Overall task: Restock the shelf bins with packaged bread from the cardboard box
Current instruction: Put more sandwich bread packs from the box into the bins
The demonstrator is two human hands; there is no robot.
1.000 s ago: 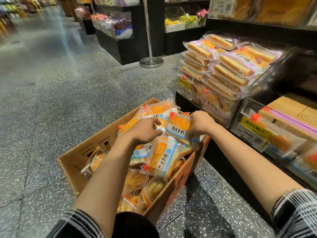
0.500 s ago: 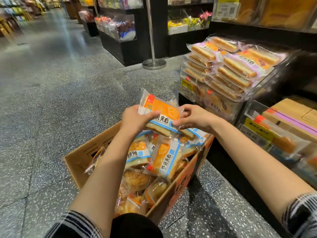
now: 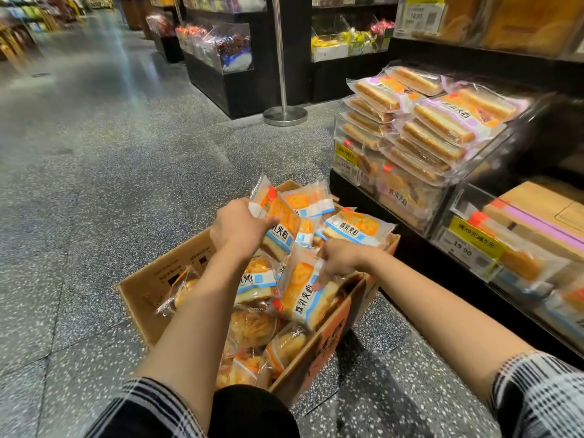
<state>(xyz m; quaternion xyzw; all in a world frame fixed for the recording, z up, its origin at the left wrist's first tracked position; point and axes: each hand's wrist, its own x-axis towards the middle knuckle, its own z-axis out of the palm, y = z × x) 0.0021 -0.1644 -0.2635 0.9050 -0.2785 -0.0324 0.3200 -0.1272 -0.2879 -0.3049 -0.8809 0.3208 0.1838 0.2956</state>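
Head view: your left hand (image 3: 240,230) grips one orange bread packet (image 3: 278,222) above the cardboard box (image 3: 148,286) on the floor, and if your fingers slacken on the slick film it could slide back into the pile. Your right hand (image 3: 339,259) reaches down, forearm extended, fingers curling onto another packet (image 3: 305,294) leaning at the box's near wall, with the shelf bins (image 3: 493,159) to your right.
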